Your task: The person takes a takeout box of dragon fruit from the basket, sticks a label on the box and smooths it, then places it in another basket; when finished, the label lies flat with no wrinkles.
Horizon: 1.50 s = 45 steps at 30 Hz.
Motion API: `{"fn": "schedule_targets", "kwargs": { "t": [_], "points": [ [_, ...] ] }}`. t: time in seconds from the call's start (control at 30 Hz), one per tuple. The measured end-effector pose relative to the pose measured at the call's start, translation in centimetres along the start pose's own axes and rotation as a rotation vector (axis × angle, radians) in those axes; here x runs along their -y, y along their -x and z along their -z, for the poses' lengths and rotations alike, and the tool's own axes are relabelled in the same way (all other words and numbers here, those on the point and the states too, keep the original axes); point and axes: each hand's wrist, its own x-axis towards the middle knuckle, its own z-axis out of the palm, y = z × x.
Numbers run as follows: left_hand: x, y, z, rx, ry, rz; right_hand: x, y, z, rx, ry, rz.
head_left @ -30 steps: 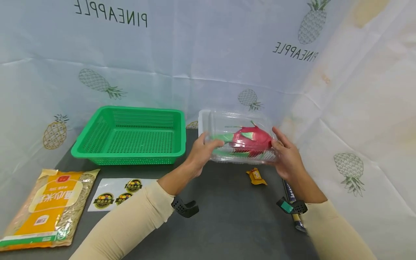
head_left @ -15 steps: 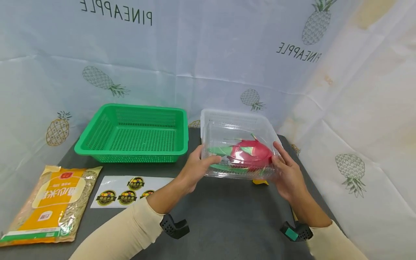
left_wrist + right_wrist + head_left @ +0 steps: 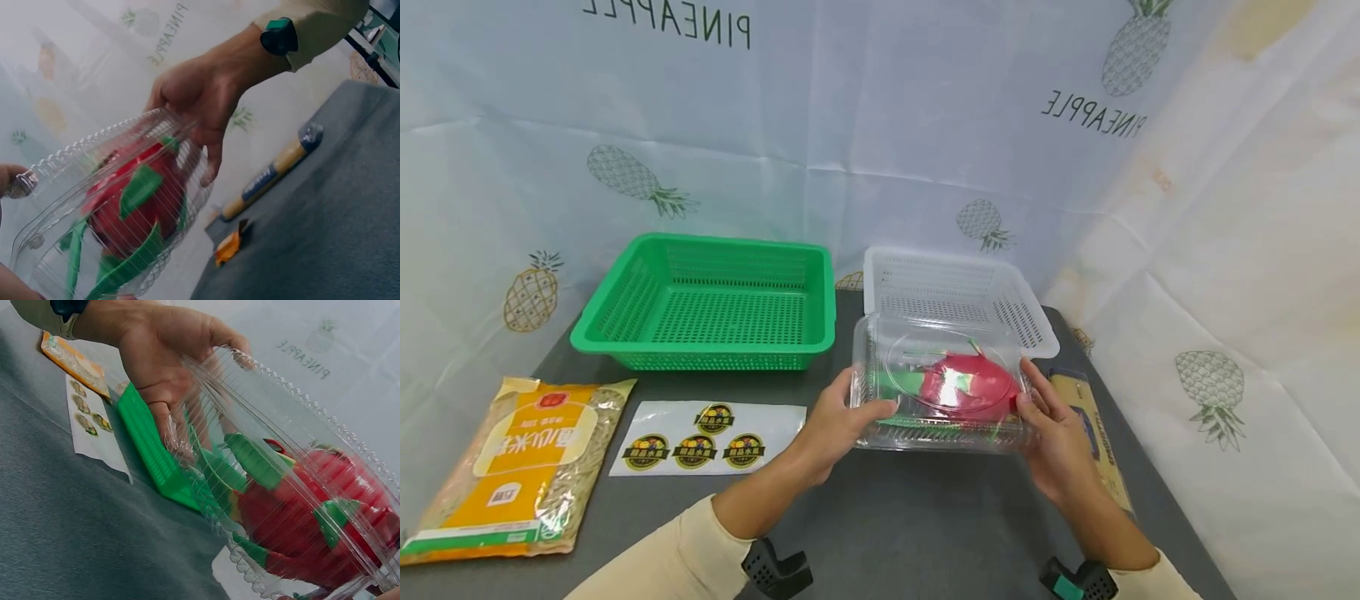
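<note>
A clear plastic clamshell box (image 3: 880,337), its lid down, is held between both hands over the dark table. Inside lies a red dragon fruit (image 3: 962,387) with green leafy tips, and more green pieces show toward the left end. My left hand (image 3: 838,425) grips the box's left end, thumb along the front and the other fingers mostly hidden behind. At the opposite end my right hand (image 3: 1060,442) grips with thumb and fingers around the edge. The left wrist view shows the dragon fruit (image 3: 137,200) through the ribbed side of the box.
Behind the box stands a white basket (image 3: 940,287), with a green basket (image 3: 700,357) to its left. A stickers sheet (image 3: 703,437) and an orange bag of grain (image 3: 512,467) lie left. A long yellow-blue packet (image 3: 1093,429) and small orange packet (image 3: 229,247) lie right.
Both hands have brought the box down and nearer to me, uncovering the white basket behind it. In the head view the box now covers the small orange packet.
</note>
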Motion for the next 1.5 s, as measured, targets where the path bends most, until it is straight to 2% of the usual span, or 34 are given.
{"fn": "schedule_targets", "kwargs": {
  "t": [0.27,0.63,0.87,1.1,1.5],
  "points": [
    [1.9,0.9,0.4,-0.017,0.004,0.049,-2.2,1.0,0.1,-0.045,0.019,-0.049],
    [3.6,1.8,0.8,-0.036,-0.012,0.099,-4.7,1.5,0.1,-0.093,0.034,-0.113],
    [4.5,2.2,0.9,-0.035,-0.002,0.124,-5.8,1.8,0.1,-0.097,0.020,-0.119],
    [5.4,2.6,1.1,-0.031,0.022,0.139,-6.7,2.1,0.2,-0.108,-0.026,-0.159],
    [6.4,3.1,1.6,-0.039,0.023,0.162,-7.8,2.5,-0.1,-0.112,-0.016,-0.166]
  ]
}}
